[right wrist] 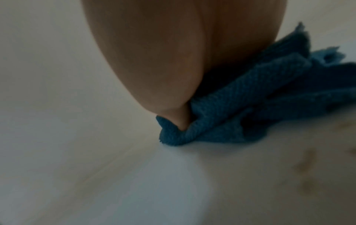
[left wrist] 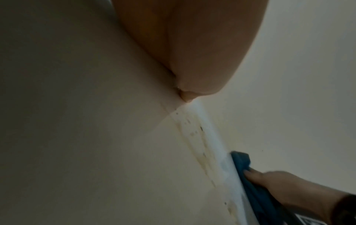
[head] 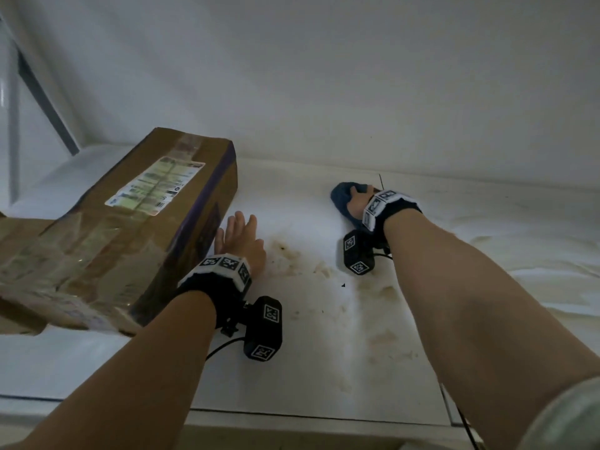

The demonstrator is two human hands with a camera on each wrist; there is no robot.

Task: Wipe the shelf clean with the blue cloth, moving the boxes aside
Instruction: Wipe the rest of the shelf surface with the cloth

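A taped brown cardboard box (head: 136, 216) with a shipping label sits tilted on the left of the white shelf (head: 324, 358). My left hand (head: 238, 237) lies with straight fingers against the box's right side. Brown stains and crumbs (head: 292, 254) mark the shelf between my arms. Near the back wall, my right hand (head: 357, 198) holds the bunched blue cloth (head: 339, 196) down on the shelf. The left wrist view shows the right hand's fingers (left wrist: 250, 173) on the blue cloth (left wrist: 248, 162). In the right wrist view, the blue cloth (right wrist: 250, 99) folds around one fingertip.
A second piece of cardboard (head: 19, 235) sits at the far left beside the box. A metal upright and brace (head: 48, 102) stand at the back left. The white wall (head: 324, 92) closes the back. A wrinkled white liner (head: 519, 254) covers the right of the shelf.
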